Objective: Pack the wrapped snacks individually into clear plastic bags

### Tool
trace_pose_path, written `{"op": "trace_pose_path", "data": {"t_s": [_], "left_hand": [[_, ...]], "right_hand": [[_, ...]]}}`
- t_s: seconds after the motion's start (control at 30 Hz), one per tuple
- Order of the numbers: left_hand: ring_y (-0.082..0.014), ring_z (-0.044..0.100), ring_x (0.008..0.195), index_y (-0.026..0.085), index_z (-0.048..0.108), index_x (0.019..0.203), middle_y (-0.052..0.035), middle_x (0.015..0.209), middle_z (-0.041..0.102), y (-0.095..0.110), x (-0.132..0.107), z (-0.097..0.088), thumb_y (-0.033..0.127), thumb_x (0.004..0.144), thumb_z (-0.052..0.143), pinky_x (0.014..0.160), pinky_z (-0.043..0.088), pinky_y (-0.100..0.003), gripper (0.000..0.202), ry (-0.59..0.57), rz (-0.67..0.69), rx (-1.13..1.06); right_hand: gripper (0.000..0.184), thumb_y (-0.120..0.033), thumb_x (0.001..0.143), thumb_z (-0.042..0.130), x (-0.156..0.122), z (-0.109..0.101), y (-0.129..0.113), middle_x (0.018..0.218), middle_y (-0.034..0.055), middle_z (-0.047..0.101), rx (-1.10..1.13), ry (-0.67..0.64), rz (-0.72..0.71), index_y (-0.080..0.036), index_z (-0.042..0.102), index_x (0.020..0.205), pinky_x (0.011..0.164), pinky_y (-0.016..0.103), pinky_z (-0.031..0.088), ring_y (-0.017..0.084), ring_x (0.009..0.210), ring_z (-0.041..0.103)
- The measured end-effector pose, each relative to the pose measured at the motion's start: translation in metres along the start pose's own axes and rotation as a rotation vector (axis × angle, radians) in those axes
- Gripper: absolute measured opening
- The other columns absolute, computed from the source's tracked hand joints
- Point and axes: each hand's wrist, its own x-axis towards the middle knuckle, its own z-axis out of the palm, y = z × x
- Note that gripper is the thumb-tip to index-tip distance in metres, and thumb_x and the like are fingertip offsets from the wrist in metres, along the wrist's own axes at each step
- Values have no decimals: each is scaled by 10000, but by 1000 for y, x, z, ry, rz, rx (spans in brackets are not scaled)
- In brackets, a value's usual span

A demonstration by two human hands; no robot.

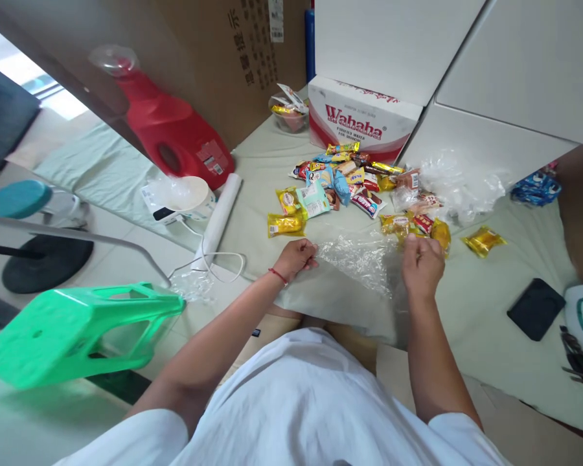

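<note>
A clear plastic bag [357, 259] is stretched between my two hands above the cloth-covered surface. My left hand [297, 257], with a red string at the wrist, is closed on the bag's left edge. On the other side my right hand [422, 264] pinches its right edge. Just beyond the bag lies a heap of wrapped snacks [340, 175] in several colours. Two yellow packets [286, 224] sit near my left hand. More yellow and red packets [403, 224] lie right behind my right hand, partly hidden by it.
A Wahaha carton [359, 123] stands behind the snacks, with crumpled clear plastic [461, 188] to its right. On the left are a red jug [175, 129], a white roll [218, 220], a cable and a green stool [78, 323]. A black wallet-like item [536, 309] lies at right.
</note>
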Motion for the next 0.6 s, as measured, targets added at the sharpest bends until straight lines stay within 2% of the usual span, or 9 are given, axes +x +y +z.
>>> {"op": "trace_pose_path", "data": {"t_s": [0.07,0.13,0.2,0.3,0.37,0.47,0.53,0.6], "left_hand": [[-103,673,519,179,529,741,48,643,578,0,0,1,244,895,738,410,300,-166,267,3,-1,-1],[-103,672,519,180,524,735,47,644,581,0,-1,1,246,887,742,411,301,-166,274,0,1,-4],[-102,670,524,180,524,733,45,645,583,0,-2,1,250,881,745,414,302,-167,274,-4,8,-9],[-100,663,528,181,527,733,45,638,583,-1,-3,2,260,867,757,421,309,-167,278,1,18,-20],[-103,664,535,181,531,733,41,640,588,-2,-4,2,266,857,767,428,320,-169,279,4,20,-31],[-108,672,549,180,537,735,39,653,591,-3,-4,2,268,856,763,441,349,-175,271,3,16,-52],[-108,675,553,180,538,740,40,660,591,-3,-4,1,267,860,757,447,366,-177,264,0,7,-66],[-111,677,555,182,535,746,41,656,589,-3,-4,0,266,861,754,450,380,-177,262,-4,-9,-77]], "right_hand": [[574,-605,1035,376,3,-7,-10,1052,167,658,-8,32,-12,-171,751,1017,1014,488,445,310,1075,593],[626,-612,1049,312,8,-8,-14,1043,175,678,15,-40,18,-174,760,1027,984,476,455,317,1075,609],[635,-625,1044,309,13,-2,-17,960,150,703,72,-276,69,-189,766,982,892,424,475,295,985,638],[515,-677,894,597,12,16,-22,798,74,697,123,-656,175,-191,765,920,717,335,442,229,763,618],[461,-629,785,725,6,25,-28,685,16,632,194,-761,230,-178,758,877,636,295,392,174,636,539],[376,-538,837,673,-9,24,-36,613,-29,524,396,-711,188,-175,762,877,599,276,363,143,587,453],[327,-473,909,619,-21,12,-40,663,-14,547,477,-635,27,-189,778,934,643,285,392,156,642,478],[280,-394,973,575,-33,-3,-43,717,8,577,487,-604,-224,-216,790,971,712,307,418,175,718,509]]}}
